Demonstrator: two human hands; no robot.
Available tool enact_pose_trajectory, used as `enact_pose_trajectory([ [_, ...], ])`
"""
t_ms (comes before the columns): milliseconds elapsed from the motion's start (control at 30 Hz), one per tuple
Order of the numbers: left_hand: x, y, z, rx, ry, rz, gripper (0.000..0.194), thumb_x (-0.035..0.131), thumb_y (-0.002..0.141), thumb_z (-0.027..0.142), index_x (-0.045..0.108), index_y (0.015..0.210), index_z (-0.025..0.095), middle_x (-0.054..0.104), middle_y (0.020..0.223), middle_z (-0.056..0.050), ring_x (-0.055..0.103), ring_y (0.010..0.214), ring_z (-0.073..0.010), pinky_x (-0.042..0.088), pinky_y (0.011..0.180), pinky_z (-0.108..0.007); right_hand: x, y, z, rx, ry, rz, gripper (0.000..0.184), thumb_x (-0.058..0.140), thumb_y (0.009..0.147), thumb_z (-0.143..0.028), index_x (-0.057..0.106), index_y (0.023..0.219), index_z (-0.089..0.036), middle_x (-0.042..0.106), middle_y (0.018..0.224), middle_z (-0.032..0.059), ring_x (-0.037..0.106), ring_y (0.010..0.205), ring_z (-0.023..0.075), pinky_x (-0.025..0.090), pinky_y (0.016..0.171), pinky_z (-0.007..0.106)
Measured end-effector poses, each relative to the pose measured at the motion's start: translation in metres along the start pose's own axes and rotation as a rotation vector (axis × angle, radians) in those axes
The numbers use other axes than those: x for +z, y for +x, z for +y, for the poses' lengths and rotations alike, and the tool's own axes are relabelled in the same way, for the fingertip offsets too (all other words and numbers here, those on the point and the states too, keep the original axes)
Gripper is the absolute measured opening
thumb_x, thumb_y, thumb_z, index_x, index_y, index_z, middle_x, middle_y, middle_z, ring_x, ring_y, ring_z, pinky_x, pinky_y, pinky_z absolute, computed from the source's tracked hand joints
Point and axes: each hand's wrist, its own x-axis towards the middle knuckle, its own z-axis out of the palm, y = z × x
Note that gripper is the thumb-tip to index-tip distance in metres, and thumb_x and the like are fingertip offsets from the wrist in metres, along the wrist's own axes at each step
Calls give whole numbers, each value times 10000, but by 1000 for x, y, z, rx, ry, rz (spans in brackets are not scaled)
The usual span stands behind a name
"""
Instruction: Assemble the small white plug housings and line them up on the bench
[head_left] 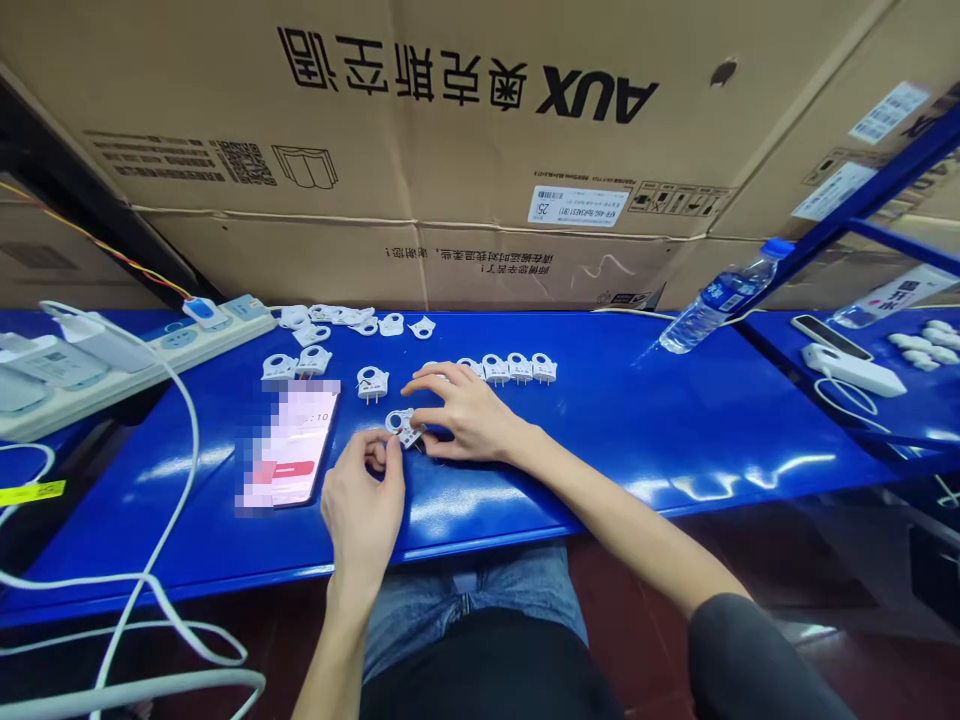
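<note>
A small white plug with a round hole and metal pins [405, 428] is between my hands, slightly above the blue tabletop. My left hand [366, 490] pinches its left edge between thumb and curled fingers. From the right, my right hand [469, 415] grips the opposite edge with thumb and a finger, its other fingers raised and spread. Just behind stands a similar white plug [373, 383], pins down. A row of like plugs [519, 368] runs to the right, partly hidden behind my right hand. Two more plugs [296, 365] stand at the left.
Several white ring-shaped parts [337, 318] lie at the back. A lit phone [296, 450] rests left of my left hand. White power strips [150, 360] and loose cables [187, 430] occupy the left. A water bottle [720, 295] leans on the blue frame; a large carton [420, 160] stands behind.
</note>
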Motion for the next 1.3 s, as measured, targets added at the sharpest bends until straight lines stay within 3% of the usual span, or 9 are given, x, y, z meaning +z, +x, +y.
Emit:
enact_pose_trajectory([
  [133,-1,-1,0,54,-70,3,187,572,941,393,660,912,231,599,734,18,605,708,-187,449,730,-331,4,1,3,59,-19,14,154,612,975,-261,760,1009,-241,663,1384,71,489,1374,280,411,1125,470],
  [467,0,-3,1,226,-31,-150,164,562,950,353,653,873,240,585,745,14,578,724,-188,438,742,-342,29,10,17,283,-64,66,180,614,1026,-317,756,1074,-219,661,1382,86,472,1356,295,369,1140,496],
  [733,-1,-4,2,259,18,-183,171,545,949,352,645,872,236,602,763,7,597,749,-195,424,744,-350,34,21,4,434,-43,112,207,606,1020,-290,751,1137,-201,638,1397,114,469,1345,299,384,1138,490],
  [933,-1,-3,2,236,-21,-148,199,540,950,383,641,866,233,570,731,17,579,720,-182,423,717,-329,43,41,-5,388,-31,73,244,588,1037,-305,744,1208,-226,619,1430,94,467,1346,287,389,1152,482],
  [1067,-1,-3,1,192,-74,-104,184,538,954,357,648,886,226,590,756,11,578,735,-177,448,747,-327,49,52,-5,390,-36,40,222,608,1033,-339,769,1145,-234,621,1429,77,471,1343,291,335,1207,513],
  [1300,-4,-3,2,101,-94,-1,152,578,939,363,650,962,232,563,757,23,552,699,-170,477,743,-320,40,47,-6,343,-6,38,181,625,1024,-332,781,1047,-245,639,1417,54,468,1369,272,264,1261,523],
])
